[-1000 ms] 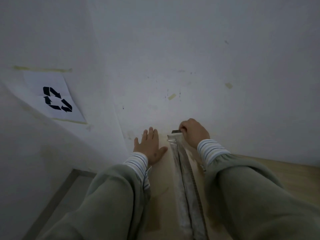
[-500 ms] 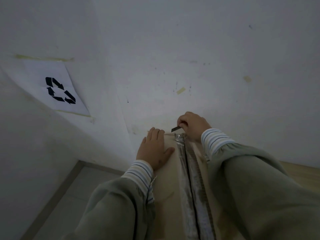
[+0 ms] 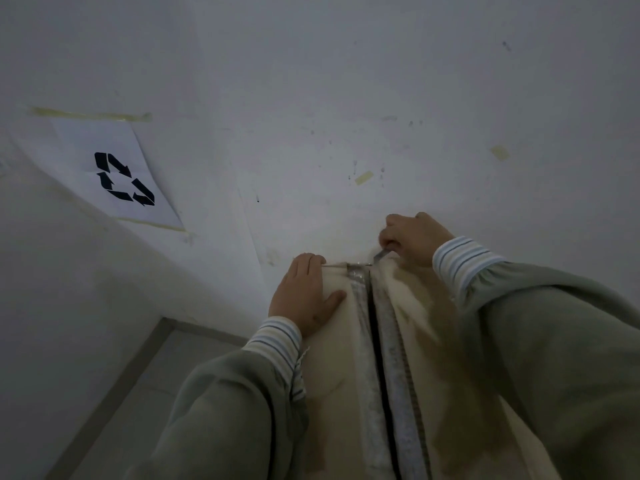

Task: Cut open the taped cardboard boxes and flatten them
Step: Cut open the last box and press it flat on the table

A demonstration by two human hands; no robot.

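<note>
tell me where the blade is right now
In the head view the blade is right of centre, pinched in the right hand at the far end of the box's taped seam, by the wall.

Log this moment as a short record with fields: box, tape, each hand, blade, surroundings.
box: cardboard box, top facing the camera, far end against the wall
tape: strip along the top seam, dark slit open down its middle
left hand: flat on the left flap, pressing
right hand: at the box's far edge, grip closed on the blade
blade: tip by the tape's far end
surroundings: recycling sign taped to the left wall
</note>
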